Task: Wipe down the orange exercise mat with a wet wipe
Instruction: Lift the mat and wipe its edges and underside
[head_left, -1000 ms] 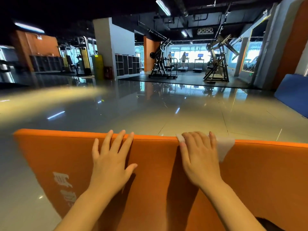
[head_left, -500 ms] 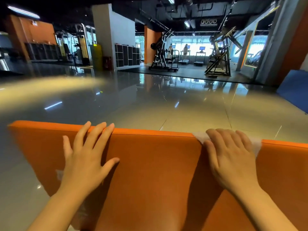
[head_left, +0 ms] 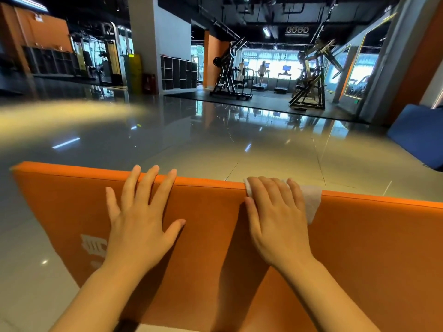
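The right hand (head_left: 275, 224) presses flat fingers on the wet wipe (head_left: 310, 200) at the far edge of the orange mat (head_left: 211, 236), whose long axis runs from 9 to 3 o'clock, while the left hand (head_left: 141, 224) lies spread open at its 9 o'clock.

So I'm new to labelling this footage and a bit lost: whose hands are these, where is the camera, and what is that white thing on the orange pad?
No machine here: a person wears a wide-angle camera on the head, looking forward and down, so the arms are their own. The left hand lies flat, fingers spread, on the orange exercise mat. The right hand presses a white wet wipe against the mat's far edge; the wipe shows on both sides of the fingers. Beyond lie a shiny gym floor, a blue mat on the right and exercise machines at the back.
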Demonstrator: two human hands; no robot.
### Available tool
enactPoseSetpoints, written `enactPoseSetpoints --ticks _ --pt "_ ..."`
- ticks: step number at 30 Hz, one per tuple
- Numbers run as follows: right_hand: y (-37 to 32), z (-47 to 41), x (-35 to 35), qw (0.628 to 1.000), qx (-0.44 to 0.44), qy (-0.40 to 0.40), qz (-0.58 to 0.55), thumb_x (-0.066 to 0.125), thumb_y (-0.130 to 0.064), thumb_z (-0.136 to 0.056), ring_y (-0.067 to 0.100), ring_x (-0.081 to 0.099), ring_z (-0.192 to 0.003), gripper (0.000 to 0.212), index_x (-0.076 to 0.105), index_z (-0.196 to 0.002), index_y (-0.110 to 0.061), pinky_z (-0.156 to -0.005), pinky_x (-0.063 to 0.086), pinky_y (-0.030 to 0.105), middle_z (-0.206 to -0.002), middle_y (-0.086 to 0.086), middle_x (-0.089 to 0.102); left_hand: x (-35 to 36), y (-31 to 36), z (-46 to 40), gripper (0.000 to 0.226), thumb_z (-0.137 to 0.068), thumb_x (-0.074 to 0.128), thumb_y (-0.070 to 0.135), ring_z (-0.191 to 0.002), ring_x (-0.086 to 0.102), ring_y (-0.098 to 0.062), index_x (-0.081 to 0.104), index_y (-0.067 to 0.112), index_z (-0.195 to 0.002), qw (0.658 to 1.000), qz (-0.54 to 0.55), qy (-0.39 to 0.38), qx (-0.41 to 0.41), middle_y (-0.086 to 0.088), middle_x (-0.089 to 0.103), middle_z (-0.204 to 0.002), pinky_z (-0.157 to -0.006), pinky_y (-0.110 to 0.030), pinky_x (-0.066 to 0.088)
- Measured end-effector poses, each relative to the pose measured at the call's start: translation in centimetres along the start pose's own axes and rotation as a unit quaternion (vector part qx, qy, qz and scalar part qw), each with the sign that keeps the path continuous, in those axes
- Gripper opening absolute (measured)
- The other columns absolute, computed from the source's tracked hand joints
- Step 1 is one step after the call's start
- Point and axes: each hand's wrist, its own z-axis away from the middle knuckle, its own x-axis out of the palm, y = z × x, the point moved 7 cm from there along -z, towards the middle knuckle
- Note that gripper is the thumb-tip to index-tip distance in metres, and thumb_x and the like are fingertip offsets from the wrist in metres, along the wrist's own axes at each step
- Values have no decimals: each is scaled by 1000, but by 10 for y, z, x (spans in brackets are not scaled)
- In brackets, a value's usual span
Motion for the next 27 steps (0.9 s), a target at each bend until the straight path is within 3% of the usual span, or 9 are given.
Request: enactPoseSetpoints --ticks 4,9,12,15,22,27 --pt "21 10 -15 998 -57 -17 31 35 -35 -100 25 55 -111 40 56 -130 -18 -108 32 43 -119 2 61 0 32 13 109 -63 89 42 -146 19 -34 29 22 -152 1000 -5 7 18 -14 32 -156 -106 -73 18" --pt "98 28 -45 996 -11 -30 80 34 -40 -99 30 57 -110 44 56 -128 -16 -107 32 45 -117 6 62 4 57 28 106 -71 80 53 -149 7 -36 21 24 -155 1000 -2 19 -18 -17 17 -161 -107 -72 11" --pt "150 42 -64 994 17 -27 100 36 -42 -98 33 56 -109 47 59 -126 -13 -105 35 48 -117 10 63 4 89 34 98 -70 63 58 -148 12 -38 26 24 -154 999 -27 22 42 -15 21 -161 -106 -74 9" --pt "191 53 -81 992 38 -32 120 36 -43 -97 33 54 -109 48 60 -124 -11 -104 33 48 -117 12 63 11 126 41 96 -72 60 59 -149 13 -36 26 25 -155 995 -29 11 90 -13 21 -162 -108 -73 9" --pt "202 75 -99 992 45 -47 104 36 -45 -98 31 52 -113 46 56 -127 -16 -109 29 47 -121 10 61 8 170 61 88 -82 65 57 -148 11 -35 24 27 -154 997 26 9 66 -14 20 -161 -109 -68 7" --pt "212 91 -118 989 48 -84 110 34 -48 -99 30 51 -116 47 54 -130 -18 -112 29 47 -125 10 60 1 210 85 100 -75 76 51 -149 2 -35 19 32 -154 997 78 -6 17 -13 9 -163 -111 -65 3"
